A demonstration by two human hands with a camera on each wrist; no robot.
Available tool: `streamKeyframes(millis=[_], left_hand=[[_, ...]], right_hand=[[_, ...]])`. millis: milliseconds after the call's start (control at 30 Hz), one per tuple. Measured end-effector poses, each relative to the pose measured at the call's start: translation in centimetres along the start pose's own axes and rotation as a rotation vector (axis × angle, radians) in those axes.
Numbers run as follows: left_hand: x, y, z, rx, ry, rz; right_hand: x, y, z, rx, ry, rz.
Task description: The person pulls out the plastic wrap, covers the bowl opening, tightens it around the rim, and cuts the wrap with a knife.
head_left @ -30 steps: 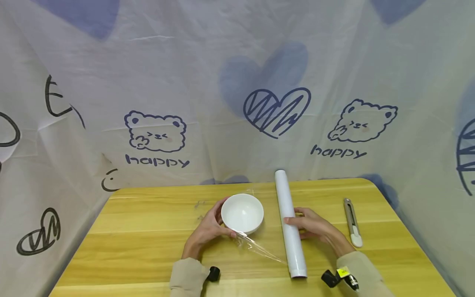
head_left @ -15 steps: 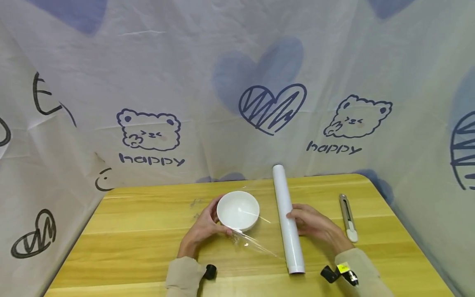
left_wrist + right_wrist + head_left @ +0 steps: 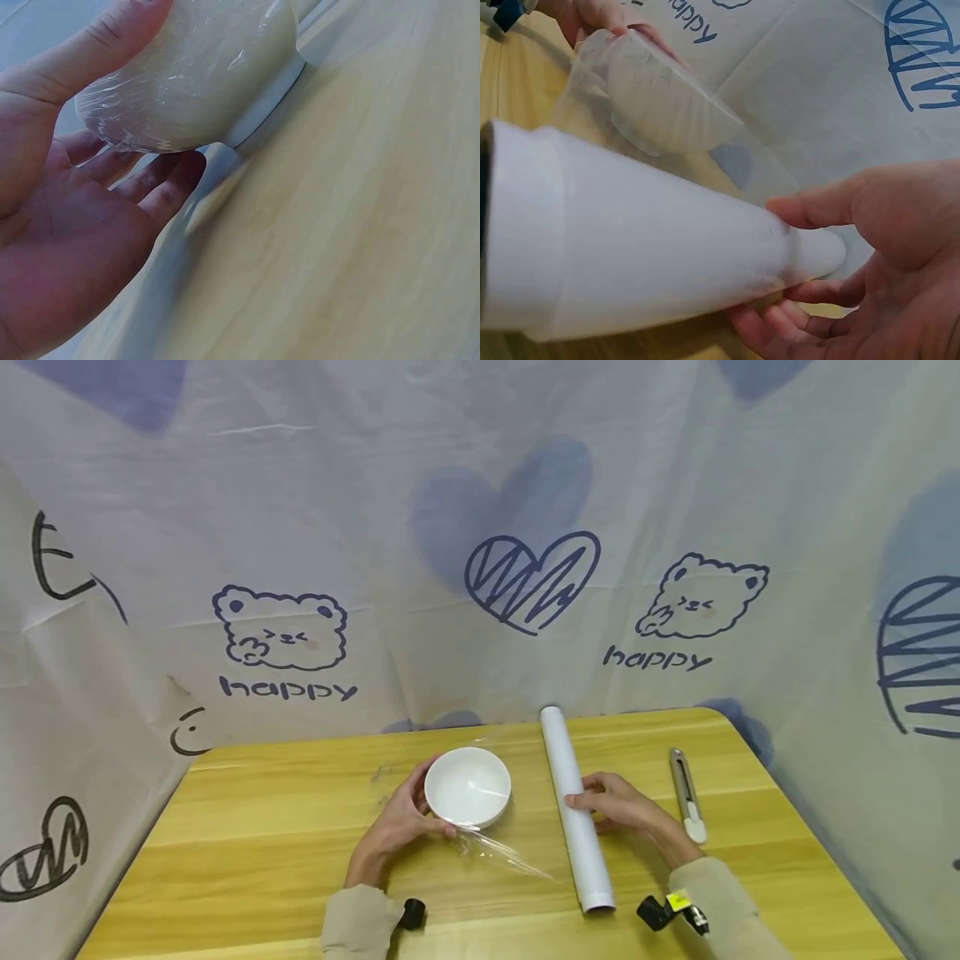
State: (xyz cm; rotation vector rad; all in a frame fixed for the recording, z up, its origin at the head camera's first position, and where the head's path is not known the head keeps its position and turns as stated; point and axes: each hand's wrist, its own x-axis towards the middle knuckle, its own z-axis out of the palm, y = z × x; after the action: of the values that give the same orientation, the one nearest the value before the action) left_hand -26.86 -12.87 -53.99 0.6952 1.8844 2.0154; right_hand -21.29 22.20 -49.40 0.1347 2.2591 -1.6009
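A white bowl stands on the wooden table with clear plastic wrap clinging to its side. My left hand holds the bowl from the left, thumb at the near rim and fingers curving round the far side. From the bowl, a creased sheet of the film runs right toward a long white roll of plastic wrap. My right hand grips that roll around its middle, thumb on top and fingers on the right side. In the right wrist view the roll's near end looms large, with the wrapped bowl behind it.
A grey and white utility knife lies to the right of my right hand. Behind the table hangs a pale cloth with hearts and bear faces, close along the back edge. The roll's far end reaches that edge.
The head view has turned slightly, so everything sits further left in it. Both hands keep their hold on bowl and roll. A bright streak of the film has come to show across the bowl.
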Motion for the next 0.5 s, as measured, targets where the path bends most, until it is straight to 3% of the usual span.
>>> streamKeyframes(millis=[167, 333, 500], left_hand=[[-0.03, -0.14, -0.12, -0.029, -0.018, 0.019], [-0.04, -0.13, 0.00, -0.037, -0.026, 0.016], [-0.13, -0.06, 0.14, -0.026, -0.019, 0.016]], right_hand=[[-0.20, -0.05, 0.66, -0.026, 0.077, 0.003], [-0.18, 0.29, 0.87, -0.051, 0.099, -0.001], [-0.25, 0.49, 0.98, -0.088, 0.117, -0.061]])
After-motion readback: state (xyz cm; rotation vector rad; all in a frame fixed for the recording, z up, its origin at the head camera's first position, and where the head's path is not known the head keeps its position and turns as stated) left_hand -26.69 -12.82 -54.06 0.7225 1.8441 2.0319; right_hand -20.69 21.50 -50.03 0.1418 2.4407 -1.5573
